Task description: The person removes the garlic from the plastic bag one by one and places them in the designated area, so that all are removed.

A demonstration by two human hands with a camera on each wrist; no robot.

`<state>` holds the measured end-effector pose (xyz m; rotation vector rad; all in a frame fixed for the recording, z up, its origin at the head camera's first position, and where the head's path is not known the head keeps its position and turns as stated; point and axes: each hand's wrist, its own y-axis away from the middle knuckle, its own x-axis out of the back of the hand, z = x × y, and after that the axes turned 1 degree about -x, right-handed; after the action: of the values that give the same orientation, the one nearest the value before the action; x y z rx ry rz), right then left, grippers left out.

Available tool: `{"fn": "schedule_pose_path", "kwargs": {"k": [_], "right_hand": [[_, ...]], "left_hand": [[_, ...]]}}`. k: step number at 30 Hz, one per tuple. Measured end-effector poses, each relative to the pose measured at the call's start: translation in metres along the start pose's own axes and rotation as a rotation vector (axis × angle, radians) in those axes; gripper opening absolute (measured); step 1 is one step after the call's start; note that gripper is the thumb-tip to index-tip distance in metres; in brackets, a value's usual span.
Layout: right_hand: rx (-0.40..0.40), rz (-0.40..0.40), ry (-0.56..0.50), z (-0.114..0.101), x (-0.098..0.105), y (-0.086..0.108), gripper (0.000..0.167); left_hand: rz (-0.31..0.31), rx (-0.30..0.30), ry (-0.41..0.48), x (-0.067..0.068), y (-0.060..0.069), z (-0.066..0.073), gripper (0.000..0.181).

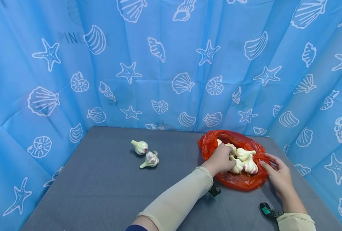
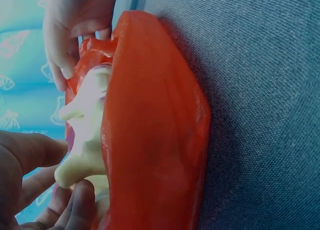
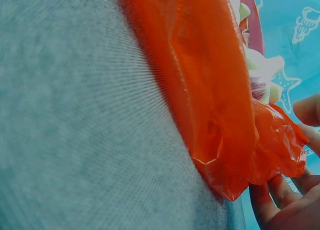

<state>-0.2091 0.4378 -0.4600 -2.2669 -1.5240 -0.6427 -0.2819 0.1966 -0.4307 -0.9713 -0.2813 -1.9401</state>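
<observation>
A red plastic bag (image 1: 240, 185) lies open on the table at the right, with several garlic bulbs inside. My left hand (image 1: 221, 158) reaches into its mouth. In the left wrist view, the thumb and fingers of that hand close around the stem end of a garlic bulb (image 2: 85, 160). At the bag's right side, my right hand (image 1: 279, 175) holds the rim between thumb and fingers. The right wrist view shows those fingers (image 3: 280, 192) under the crumpled red plastic. Part of the bulbs is hidden behind the bag's wall and my left hand.
Two more garlic bulbs, one (image 1: 140, 147) behind the other (image 1: 150, 159), lie left of centre on the grey table (image 1: 101, 189). A blue curtain (image 1: 171, 64) with white shells and starfish hangs around the back and sides. Dark wrist straps (image 1: 270, 211) are on both arms.
</observation>
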Motion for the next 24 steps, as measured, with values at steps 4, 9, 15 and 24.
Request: {"fn": "schedule_pose_path", "kwargs": {"k": [4,9,15,24], "right_hand": [[0.006,0.001,-0.001,0.0,0.0,0.001,0.068],[0.008,0.004,-0.004,0.0,-0.001,0.001,0.067],[-0.02,0.0,0.004,0.0,0.0,-0.001,0.067],[-0.011,-0.006,0.014,0.0,0.0,-0.003,0.066]], "left_hand": [[-0.009,-0.038,-0.023,-0.002,-0.001,-0.002,0.021],[-0.019,-0.087,-0.028,-0.003,-0.001,-0.003,0.017],[-0.014,-0.095,0.003,-0.001,0.002,0.0,0.011],[-0.002,-0.133,0.098,0.02,0.01,0.012,0.017]]}}
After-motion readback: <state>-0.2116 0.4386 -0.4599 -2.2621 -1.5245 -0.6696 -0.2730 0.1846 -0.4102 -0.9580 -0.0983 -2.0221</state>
